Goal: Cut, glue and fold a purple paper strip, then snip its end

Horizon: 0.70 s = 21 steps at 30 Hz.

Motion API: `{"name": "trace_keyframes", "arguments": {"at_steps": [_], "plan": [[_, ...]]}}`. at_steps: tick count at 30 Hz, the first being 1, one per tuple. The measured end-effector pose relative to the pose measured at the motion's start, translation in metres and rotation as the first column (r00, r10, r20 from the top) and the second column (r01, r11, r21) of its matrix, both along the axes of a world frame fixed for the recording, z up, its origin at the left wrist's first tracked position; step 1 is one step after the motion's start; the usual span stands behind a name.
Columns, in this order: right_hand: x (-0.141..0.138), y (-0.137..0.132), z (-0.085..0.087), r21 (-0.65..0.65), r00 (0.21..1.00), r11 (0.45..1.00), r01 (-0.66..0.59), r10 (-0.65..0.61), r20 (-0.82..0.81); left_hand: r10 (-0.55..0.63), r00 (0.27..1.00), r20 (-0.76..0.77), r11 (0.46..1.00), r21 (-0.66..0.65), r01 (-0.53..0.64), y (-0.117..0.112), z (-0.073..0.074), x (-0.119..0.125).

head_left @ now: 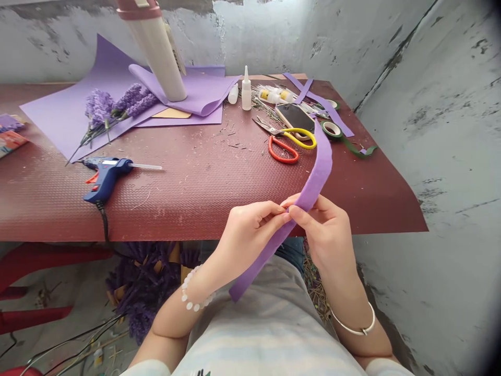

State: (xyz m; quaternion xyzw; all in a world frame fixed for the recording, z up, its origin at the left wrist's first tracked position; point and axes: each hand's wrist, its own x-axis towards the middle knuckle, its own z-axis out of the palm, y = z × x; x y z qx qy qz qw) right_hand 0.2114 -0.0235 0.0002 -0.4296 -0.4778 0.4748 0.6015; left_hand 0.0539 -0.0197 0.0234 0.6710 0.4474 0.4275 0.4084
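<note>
A long purple felt strip (318, 166) runs slantwise through my hands, its upper end by the phone and its lower end hanging over my lap. My left hand (250, 224) pinches the strip's left edge between thumb and fingers. Close against it, my right hand (326, 227) grips the strip, thumb on top and fingers behind. The fingertips of both hands meet at the table's front edge. Just beyond lie scissors (284, 151) with one red and one yellow handle, touching a dark-screened phone (296, 119). Whatever is between the fingertips besides the strip is hidden.
A blue glue gun (107, 177) lies at left on the dark red table (195, 193). Behind it are purple sheets (50, 109), lavender-like flowers (104, 107) and an upright flask (158, 52). A dropper bottle (246, 94) and green tape (331, 130) are farther back. Walls bound the right side.
</note>
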Motion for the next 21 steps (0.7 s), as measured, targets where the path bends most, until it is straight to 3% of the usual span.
{"name": "trace_keyframes", "arguments": {"at_steps": [3,5,10,12,14,18,21], "plan": [[0.000,0.000,0.002,-0.005,0.998,0.998,0.067,-0.067,0.004,-0.046,0.999,0.018,0.998,-0.032,0.047,-0.001,0.002,-0.003],[-0.002,0.002,0.005,0.009,0.992,0.993,0.116,-0.116,-0.050,-0.107,0.987,0.121,0.983,-0.137,0.123,-0.002,0.005,-0.006],[-0.004,0.013,0.010,0.101,0.954,0.963,0.250,-0.227,-0.194,-0.220,0.870,0.441,0.823,-0.395,0.408,-0.005,0.011,-0.008],[-0.002,0.017,0.010,0.067,0.957,0.969,0.236,-0.221,-0.186,-0.261,0.843,0.471,0.763,-0.434,0.479,-0.007,0.010,-0.007],[0.001,0.020,0.010,0.034,0.956,0.971,0.235,-0.225,-0.189,-0.303,0.836,0.458,0.737,-0.443,0.510,-0.008,0.008,-0.005],[0.009,0.021,0.013,0.115,0.949,0.962,0.248,-0.217,-0.230,-0.325,0.872,0.367,0.784,-0.410,0.465,-0.008,0.007,-0.006],[0.012,0.017,0.012,0.118,0.997,0.993,0.030,-0.021,-0.077,-0.326,0.924,0.200,0.871,-0.316,0.376,-0.006,0.008,-0.006]]}}
